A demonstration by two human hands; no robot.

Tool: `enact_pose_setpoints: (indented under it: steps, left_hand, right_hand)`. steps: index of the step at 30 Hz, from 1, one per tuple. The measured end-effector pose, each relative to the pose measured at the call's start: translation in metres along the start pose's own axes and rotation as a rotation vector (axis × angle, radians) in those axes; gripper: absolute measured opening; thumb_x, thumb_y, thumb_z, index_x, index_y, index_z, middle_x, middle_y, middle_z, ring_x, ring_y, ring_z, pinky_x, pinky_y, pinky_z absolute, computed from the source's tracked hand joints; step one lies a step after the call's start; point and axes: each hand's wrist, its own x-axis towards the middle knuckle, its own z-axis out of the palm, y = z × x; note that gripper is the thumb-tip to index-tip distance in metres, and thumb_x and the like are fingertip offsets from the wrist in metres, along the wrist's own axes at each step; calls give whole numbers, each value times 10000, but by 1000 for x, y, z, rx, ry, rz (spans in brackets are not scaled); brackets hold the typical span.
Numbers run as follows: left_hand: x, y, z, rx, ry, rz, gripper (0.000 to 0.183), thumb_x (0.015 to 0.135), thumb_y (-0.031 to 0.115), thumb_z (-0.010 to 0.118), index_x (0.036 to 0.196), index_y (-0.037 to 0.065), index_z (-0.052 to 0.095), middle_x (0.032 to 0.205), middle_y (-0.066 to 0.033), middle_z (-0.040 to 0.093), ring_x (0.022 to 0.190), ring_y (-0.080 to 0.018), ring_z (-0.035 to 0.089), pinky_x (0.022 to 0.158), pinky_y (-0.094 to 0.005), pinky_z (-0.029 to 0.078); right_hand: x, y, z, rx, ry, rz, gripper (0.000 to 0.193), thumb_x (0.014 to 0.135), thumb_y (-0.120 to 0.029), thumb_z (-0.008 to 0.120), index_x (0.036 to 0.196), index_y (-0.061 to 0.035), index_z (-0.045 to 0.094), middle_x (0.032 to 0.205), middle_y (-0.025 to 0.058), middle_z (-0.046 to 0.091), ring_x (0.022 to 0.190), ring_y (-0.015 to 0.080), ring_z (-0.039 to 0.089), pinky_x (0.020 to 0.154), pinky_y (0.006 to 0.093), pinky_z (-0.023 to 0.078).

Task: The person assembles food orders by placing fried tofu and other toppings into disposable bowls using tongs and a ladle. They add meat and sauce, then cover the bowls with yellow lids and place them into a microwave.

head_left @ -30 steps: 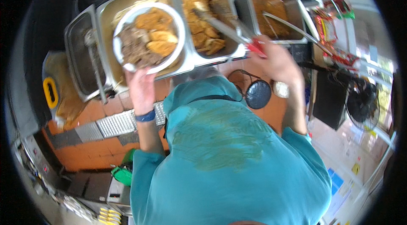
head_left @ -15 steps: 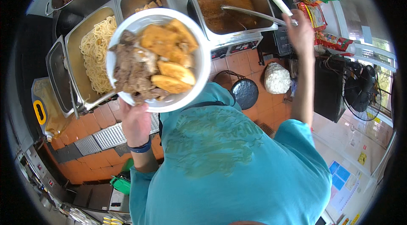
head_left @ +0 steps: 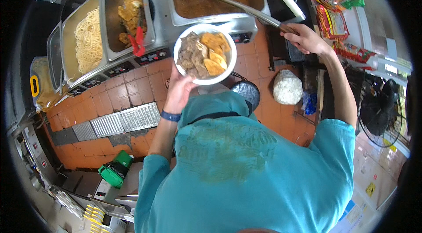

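My left hand (head_left: 179, 91) supports a white bowl (head_left: 210, 80) from its lower left edge. Inside the bowl lie shredded dark meat (head_left: 192, 55) and golden-brown slices (head_left: 215, 62). My right hand (head_left: 307, 39) is closed on the handle of a long metal ladle (head_left: 246, 9). The ladle's far end dips into brown-orange broth (head_left: 187, 4) in a rectangular steel pan (head_left: 189, 21), so its cup is partly hidden. The bowl is just in front of that pan's counter edge.
Left of the broth, one steel pan holds golden pieces (head_left: 132, 11) with red-handled tongs (head_left: 139, 42), another holds noodles (head_left: 89, 42). A yellow-handled oil jug (head_left: 40, 86) stands far left. Red packages (head_left: 332, 22) and a black fan (head_left: 381, 110) are at right.
The bowl has moved right and lower, away from the noodle pan, and now appears smaller. My right hand has gone from near the handle's end to a firm grip on the ladle.
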Motion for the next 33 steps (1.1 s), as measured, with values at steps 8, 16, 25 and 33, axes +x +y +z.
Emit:
enact_pose_setpoints:
  steps: [8,16,25,33]
  left_hand:
    - [43,-36,-10,30,-21,29,739,852,-87,464,1524,114,231,1455,-168,450,1261,-323,551,956,-505,565]
    - [55,-31,-4,51,-19,21,725,859,-77,456,1518,136,241,1461,-165,448,1295,-325,525,975,-521,546]
    - [63,-22,-1,39,-113,-17,769,822,-98,469,1509,145,222,1476,-160,410,1311,-331,503,954,-534,558]
    - [56,-20,7,11,-110,-20,716,849,-69,481,1498,129,253,1448,-168,450,1283,-339,530,947,-552,559]
  right_hand:
    - [-66,-2,13,168,93,71,289,983,-228,580,1158,3,590,636,-69,421,410,6,380,356,182,294]
    - [-137,4,19,202,157,83,304,960,-252,608,1137,-6,588,627,-69,431,411,10,382,360,180,284]
    - [-213,5,42,338,203,153,320,913,-267,677,1114,-26,614,620,-76,463,404,-3,367,360,161,265]
    - [-255,9,73,318,203,219,388,887,-279,710,1152,-10,621,739,-32,551,477,17,416,415,184,321]
